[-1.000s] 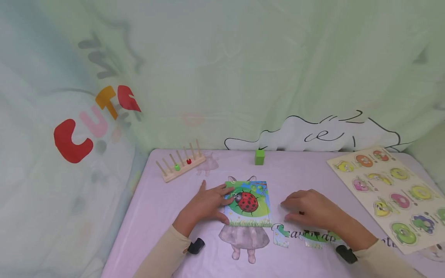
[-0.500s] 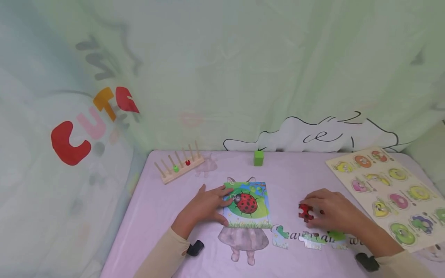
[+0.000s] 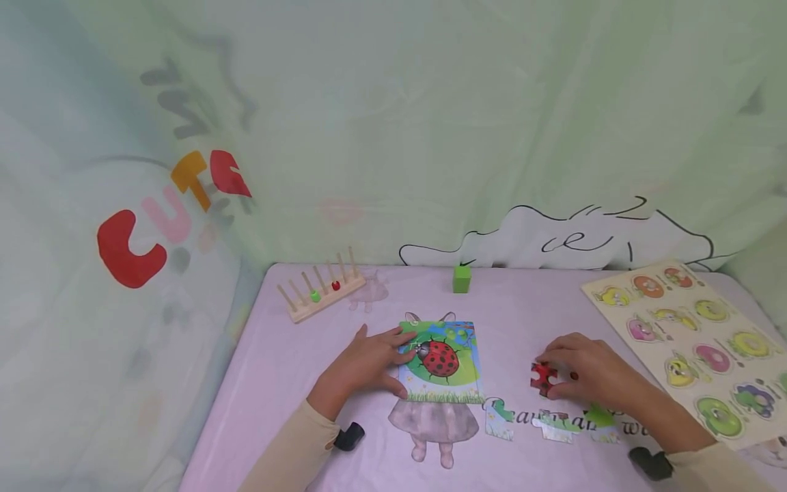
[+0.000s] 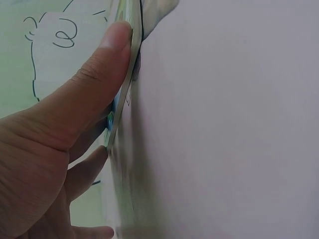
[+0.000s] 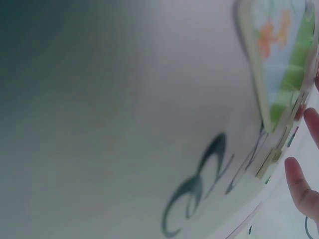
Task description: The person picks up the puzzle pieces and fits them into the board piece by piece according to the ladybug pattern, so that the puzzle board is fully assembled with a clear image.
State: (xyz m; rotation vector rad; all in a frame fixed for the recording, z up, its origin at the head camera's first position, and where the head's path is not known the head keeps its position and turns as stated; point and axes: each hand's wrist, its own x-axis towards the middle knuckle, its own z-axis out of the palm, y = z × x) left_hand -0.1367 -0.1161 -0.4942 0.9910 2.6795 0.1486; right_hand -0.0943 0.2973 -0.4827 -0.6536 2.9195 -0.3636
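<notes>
Head view: I log left hand [image 3: 367,363] spread on ladybug puzzle [image 3: 443,361]; right hand [image 3: 583,367] at red piece [image 3: 544,380], pinch: cannot tell.

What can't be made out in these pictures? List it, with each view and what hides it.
Head: part of the ladybug picture, covered by the left hand.
Head: the fruit board's right side, cut off by the frame edge.
Head: whether the right hand grips the red puzzle piece; its fingers obscure the contact.
Left wrist: the ladybug picture's design, seen nearly edge-on behind the thumb.
Right wrist: most of the right hand, beyond the frame's right edge.
</notes>
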